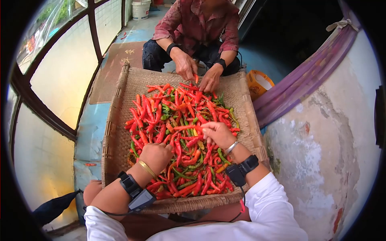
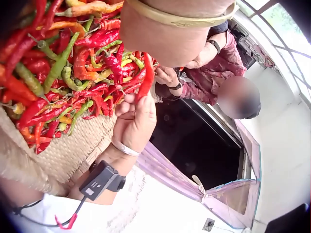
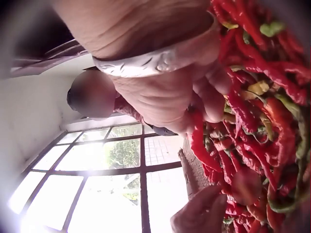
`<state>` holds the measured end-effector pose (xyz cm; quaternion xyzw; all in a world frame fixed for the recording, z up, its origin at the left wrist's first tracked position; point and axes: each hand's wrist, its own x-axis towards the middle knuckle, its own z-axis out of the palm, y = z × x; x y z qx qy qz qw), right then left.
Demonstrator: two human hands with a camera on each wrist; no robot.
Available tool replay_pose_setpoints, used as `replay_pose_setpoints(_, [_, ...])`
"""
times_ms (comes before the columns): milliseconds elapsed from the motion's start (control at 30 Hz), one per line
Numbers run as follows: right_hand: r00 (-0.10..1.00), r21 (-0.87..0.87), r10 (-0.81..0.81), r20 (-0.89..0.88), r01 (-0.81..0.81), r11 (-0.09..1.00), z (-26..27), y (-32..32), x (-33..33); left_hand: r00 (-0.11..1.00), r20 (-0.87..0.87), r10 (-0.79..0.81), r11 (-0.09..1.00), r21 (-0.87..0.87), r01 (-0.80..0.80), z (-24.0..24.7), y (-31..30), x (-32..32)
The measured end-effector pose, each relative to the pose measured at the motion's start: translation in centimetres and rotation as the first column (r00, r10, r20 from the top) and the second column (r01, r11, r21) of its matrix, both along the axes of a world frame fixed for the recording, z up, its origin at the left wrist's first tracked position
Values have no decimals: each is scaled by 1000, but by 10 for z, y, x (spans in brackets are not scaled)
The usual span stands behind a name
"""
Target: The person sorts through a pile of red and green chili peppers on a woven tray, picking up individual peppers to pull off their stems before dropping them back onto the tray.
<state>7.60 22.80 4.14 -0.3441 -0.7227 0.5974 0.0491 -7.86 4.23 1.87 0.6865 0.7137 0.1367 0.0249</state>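
My right hand pinches a red chili pepper above the heap, its length pointing toward my left side. In the left wrist view the same pepper stands up from the fingertips. My left hand is low over the near left of the heap, fingers bent toward the peppers; its fingertips are partly hidden and I cannot tell whether they hold one. Red, orange and green chili peppers lie piled on a woven tray. Across it, another person's hands handle a small red pepper at the far edge.
The other person crouches at the tray's far side. Framed window panes run along the left. On the right are a worn wall, a purple curtain and an orange-and-white container. A white bucket stands far back.
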Motion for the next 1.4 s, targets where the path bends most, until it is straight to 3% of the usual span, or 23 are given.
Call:
replay_pose_setpoints(67, [905, -272, -227, -360, 131, 953, 8, 17, -9, 999, -7, 35, 999, 5, -34, -4, 0, -1])
replay_pose_setpoints(167, [916, -102, -213, -339, 189, 977, -3, 43, -20, 999, 11, 45, 999, 14, -45, -7, -1, -2])
replay_pose_setpoints(200, [997, 447, -64, 32, 43, 893, -6, 41, -24, 1000, 13, 20, 1000, 12, -20, -8, -1, -1])
replay_pose_setpoints(233, [898, 775, -116, 425, -294, 560, -9, 39, -27, 1000, 17, -5, 1000, 10, 4, -10, -1, 0])
replay_pose_setpoints(267, [870, 808, -182, 459, -323, 493, -16, 30, -28, 1000, 24, -1, 1000, 11, 0, -10, -1, 1])
replay_pose_setpoints(367, [839, 824, -237, 490, -357, 440, -43, 22, -25, 999, 41, -9, 998, -55, 11, -10, -1, 4])
replay_pose_setpoints(433, [911, 872, -206, 358, -247, 423, -47, 17, -23, 999, 21, -33, 998, -47, 34, -11, -1, 2])
replay_pose_setpoints(467, [911, 869, -202, 358, -247, 428, -47, 17, -21, 999, 20, -31, 998, -53, 32, -9, -1, 2])
replay_pose_setpoints(567, [995, 884, -45, 85, -54, 464, -23, 0, -11, 993, 119, 28, 991, -135, -12, 3, 1, 7])
replay_pose_setpoints(600, [994, 879, -53, 93, -56, 474, -13, -12, -5, 984, 176, 21, 996, 81, -36, 7, 1, 9])
replay_pose_setpoints(633, [991, 853, 74, 109, -131, 505, -3, -22, 0, 973, 229, 3, 953, 295, -72, 13, 2, 10])
replay_pose_setpoints(733, [928, 806, 342, 146, -312, 503, 8, -49, 16, 996, 39, -82, 901, 430, 57, 26, 2, 12])
replay_pose_setpoints(800, [924, 792, 361, 123, -311, 526, 9, -61, 26, 994, 40, -105, 907, 414, 79, 25, 0, 18])
replay_pose_setpoints(867, [872, 748, 455, 179, -421, 513, 9, -65, 35, 992, 30, -119, 912, 399, 97, 21, -1, 23])
replay_pose_setpoints(933, [882, 749, 451, 135, -388, 536, 8, -69, 44, 966, 189, -178, 954, 273, 122, 15, -3, 26])
replay_pose_setpoints(1000, [853, 607, 423, 305, -516, 604, 18, -74, 54, 966, 170, -195, 947, 288, 141, 18, -7, 35])
replay_pose_setpoints(1067, [866, 632, 436, 244, -483, 606, 24, -65, 61, 956, 145, -255, 916, 352, 191, 20, -4, 41])
replay_pose_setpoints(1133, [895, 575, 433, 109, -412, 707, 28, -59, 73, 945, 167, -281, 901, 386, 200, 18, -3, 49])
replay_pose_setpoints(1200, [903, 573, 424, 65, -382, 725, 17, -52, 82, 884, 369, -286, 958, 85, 274, 15, -3, 55])
replay_pose_setpoints(1233, [911, 331, 411, 2, -389, 860, 17, -50, 84, 879, 359, -314, 948, 162, 273, 17, -2, 62])
replay_pose_setpoints(1300, [920, -138, 391, -39, -393, 909, 15, -46, 85, 874, 349, -337, 941, 88, 328, 17, -2, 69])
replay_pose_setpoints(1333, [920, -140, 386, -72, -392, 909, 14, -41, 87, 861, 354, -364, 926, 37, 376, 16, -1, 70])
replay_pose_setpoints(1400, [859, 314, 509, 60, -500, 807, 14, -30, 93, 843, 388, -373, 909, -28, 415, 17, 1, 68])
